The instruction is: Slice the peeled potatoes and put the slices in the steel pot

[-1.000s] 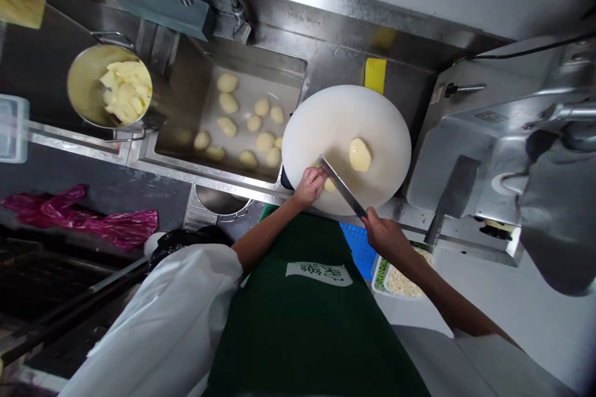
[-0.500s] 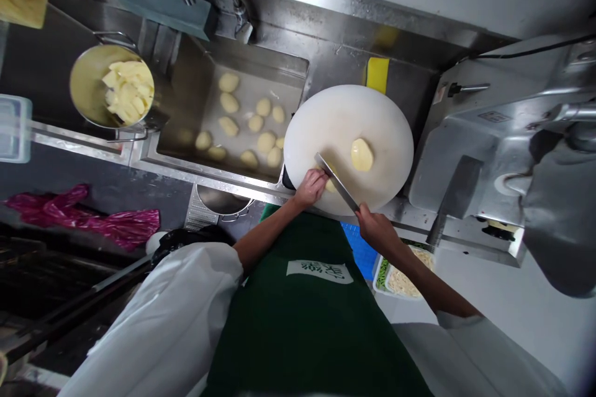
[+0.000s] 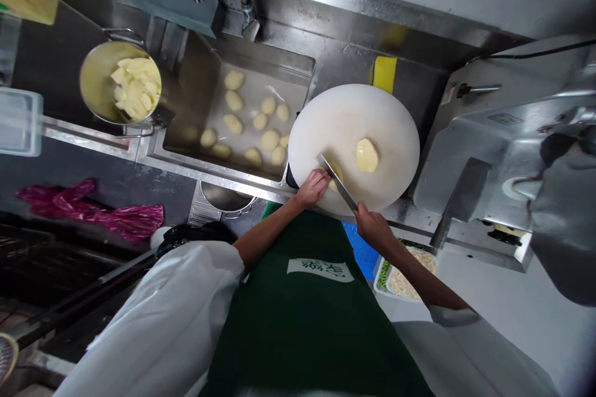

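Observation:
My right hand (image 3: pixel 371 226) is wrapped round the handle of a knife (image 3: pixel 339 185), its blade slanting up and left over a round white cutting board (image 3: pixel 316 118). Under and beside the blade is a peeled potato (image 3: pixel 336 173), partly hidden by the knife. My left hand (image 3: pixel 314 187) grips it from the left with bent fingers, close to the blade. A cut potato piece (image 3: pixel 367 155) lies apart on the board, pale flat face up.
Left of the board, several peeled potatoes (image 3: pixel 233 100) sit in a metal sink (image 3: pixel 186 99). Further left stands a pot (image 3: pixel 93 84) of potato pieces. A cleaver (image 3: pixel 469 189) rests on the slicing machine (image 3: pixel 433 167) at right. A yellow sponge (image 3: pixel 384 74) lies behind the board.
The view has shifted slightly, so the surroundings appear further right. More potato now shows on the right of the blade. Both hands keep their grips.

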The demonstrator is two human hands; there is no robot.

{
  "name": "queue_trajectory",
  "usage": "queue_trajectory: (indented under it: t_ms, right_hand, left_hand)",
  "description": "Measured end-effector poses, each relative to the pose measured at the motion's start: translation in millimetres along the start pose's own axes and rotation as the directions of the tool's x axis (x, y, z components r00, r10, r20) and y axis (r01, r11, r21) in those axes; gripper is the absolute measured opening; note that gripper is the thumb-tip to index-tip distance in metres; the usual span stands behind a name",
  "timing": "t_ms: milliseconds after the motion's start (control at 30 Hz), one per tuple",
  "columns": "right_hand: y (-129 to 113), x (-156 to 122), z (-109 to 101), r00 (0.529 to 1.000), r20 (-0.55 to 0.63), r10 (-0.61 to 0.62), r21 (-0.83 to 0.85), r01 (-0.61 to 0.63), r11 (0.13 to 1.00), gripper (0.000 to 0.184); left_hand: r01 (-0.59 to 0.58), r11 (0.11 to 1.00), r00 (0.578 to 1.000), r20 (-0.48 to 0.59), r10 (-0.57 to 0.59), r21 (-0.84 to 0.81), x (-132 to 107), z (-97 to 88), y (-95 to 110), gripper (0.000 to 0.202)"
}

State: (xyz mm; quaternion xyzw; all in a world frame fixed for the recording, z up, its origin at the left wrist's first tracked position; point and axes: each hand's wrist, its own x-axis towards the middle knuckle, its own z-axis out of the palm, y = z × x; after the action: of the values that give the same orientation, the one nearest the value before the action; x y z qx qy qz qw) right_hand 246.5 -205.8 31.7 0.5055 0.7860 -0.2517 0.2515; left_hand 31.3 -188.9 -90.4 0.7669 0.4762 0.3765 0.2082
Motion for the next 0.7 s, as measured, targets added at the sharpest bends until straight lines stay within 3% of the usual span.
queue_trajectory:
  t_ms: [133, 267, 433, 533, 700]
  right_hand:
    - [6, -24, -9, 0.999, -0.033, -0.005, 0.004, 0.006, 1.000, 0.022]
    - [9, -39, -14, 1.000, 0.019, 0.002, 0.030, -0.003, 1.000, 0.021]
    - [2, -16, -1, 1.000, 0.023, 0.000, 0.037, -0.001, 0.999, 0.018]
    - [-3, -1, 6, 1.000, 0.006, 0.004, 0.019, -0.004, 1.000, 0.016]
    - [-1, -9, -1, 1.000, -0.017, -0.015, -0.009, 0.015, 1.000, 0.018]
  left_hand:
    - [-0.039, 0.999, 0.999, -0.027, 0.040, 0.032, 0, 0.4, -1, 0.024]
    - [-0.044, 0.999, 0.998, -0.044, 0.045, 0.016, 1, 0.9, 0, 0.025]
    - [0.001, 1.000, 1.000, -0.006, -0.001, 0.009, -1, -0.4, -1, 0.025]
    - [-0.047, 0.999, 0.999, -0.004, 0.047, 0.014, -4, -2.9, -4, 0.024]
    - [-0.073, 0.997, 0.996, 0.047, 0.073, -0.002, -5, -5.1, -8, 0.022]
